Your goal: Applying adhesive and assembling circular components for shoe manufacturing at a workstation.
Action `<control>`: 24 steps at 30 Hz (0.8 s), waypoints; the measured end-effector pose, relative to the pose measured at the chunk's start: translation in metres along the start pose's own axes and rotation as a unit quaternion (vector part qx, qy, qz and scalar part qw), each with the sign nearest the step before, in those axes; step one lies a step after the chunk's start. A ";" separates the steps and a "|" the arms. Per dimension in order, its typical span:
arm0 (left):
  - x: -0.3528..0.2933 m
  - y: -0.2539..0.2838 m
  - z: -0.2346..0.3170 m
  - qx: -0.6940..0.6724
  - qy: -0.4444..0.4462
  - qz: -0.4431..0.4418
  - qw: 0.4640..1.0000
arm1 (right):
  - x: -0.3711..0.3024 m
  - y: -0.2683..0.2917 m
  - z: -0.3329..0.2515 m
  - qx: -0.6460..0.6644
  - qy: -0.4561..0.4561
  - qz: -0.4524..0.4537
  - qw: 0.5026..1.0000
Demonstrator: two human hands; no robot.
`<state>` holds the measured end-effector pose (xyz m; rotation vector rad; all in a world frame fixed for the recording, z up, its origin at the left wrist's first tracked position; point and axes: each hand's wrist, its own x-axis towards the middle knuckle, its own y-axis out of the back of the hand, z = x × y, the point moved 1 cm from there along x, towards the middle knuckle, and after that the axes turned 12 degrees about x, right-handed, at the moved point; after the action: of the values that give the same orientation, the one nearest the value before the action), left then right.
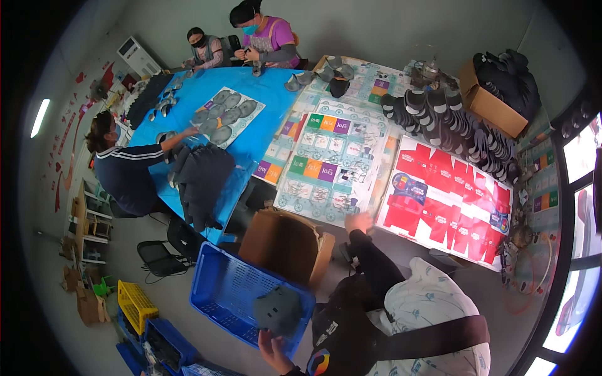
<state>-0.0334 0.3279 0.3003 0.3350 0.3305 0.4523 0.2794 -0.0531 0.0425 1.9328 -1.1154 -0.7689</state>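
Observation:
My left hand [274, 351] is at the near rim of a blue plastic crate [216, 276], fingers apart and palm partly showing. Just beyond its fingertips is a dark grey, rounded fabric-like piece [278, 311] with small dark marks, over the crate's near right part. Whether the fingertips touch it, I cannot tell. My right hand [359, 222] is blurred at the front edge of the table, beside printed card sheets [329, 163] with green, orange and purple blocks. Its fingers are not distinct.
An open cardboard box [285, 244] stands between crate and table. Red-and-white printed sheets [445, 203] and rows of grey-black curved pieces [448, 122] lie to the right. At a blue-covered table [251, 125], a person [132, 163] reaches toward grey pieces; two people sit beyond. A black chair [163, 257] stands left.

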 end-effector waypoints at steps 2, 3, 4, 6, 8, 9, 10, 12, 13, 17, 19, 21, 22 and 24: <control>0.023 -0.027 0.011 -0.011 -0.003 -0.039 0.999 | 0.038 -0.017 0.055 0.011 -0.070 -0.035 0.997; 0.026 -0.032 0.013 -0.010 0.000 -0.036 0.999 | 0.037 -0.020 0.060 0.023 -0.115 -0.100 0.988; 0.029 -0.039 0.015 -0.002 0.012 -0.037 0.999 | 0.036 -0.022 0.064 0.019 -0.114 -0.103 0.988; 0.026 -0.043 0.014 0.007 0.039 -0.009 0.999 | 0.004 -0.016 0.048 0.496 -0.327 -0.323 0.737; 0.035 -0.061 0.025 0.001 -0.008 -0.007 1.000 | 0.014 -0.022 0.053 0.550 -0.321 -0.277 0.719; 0.040 -0.064 0.026 0.000 -0.002 -0.026 1.000 | 0.018 -0.028 0.054 0.605 -0.314 -0.233 0.694; 0.034 -0.054 0.017 -0.001 0.016 -0.015 1.000 | 0.011 -0.021 0.044 0.295 -0.082 -0.265 0.914; 0.048 -0.061 0.015 -0.027 0.024 -0.032 0.999 | 0.026 -0.019 0.053 -0.089 0.242 -0.145 0.955; 0.060 -0.076 0.020 -0.028 0.038 -0.043 0.998 | 0.054 -0.023 0.069 -0.102 0.247 -0.151 0.952; 0.076 -0.045 -0.057 -0.020 0.112 -0.023 0.993 | 0.085 -0.039 0.078 -0.175 0.241 -0.286 0.911; 0.062 -0.007 -0.117 0.019 0.166 0.046 0.985 | 0.051 -0.031 0.059 -0.172 0.362 -0.284 0.871; 0.060 0.019 -0.168 0.012 0.186 0.076 0.980 | 0.055 -0.022 0.050 0.002 0.250 -0.375 0.893; 0.066 0.028 -0.193 0.074 0.210 0.078 0.972 | 0.057 -0.018 0.050 0.178 0.060 -0.445 0.875; 0.066 0.069 -0.258 0.231 0.216 0.112 0.942 | 0.025 -0.003 0.031 0.335 -0.195 -0.509 0.768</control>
<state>-0.1015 0.4795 0.0806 0.7400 0.8386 0.6740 0.2671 -0.0846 0.0203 3.1570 -0.4524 -1.5436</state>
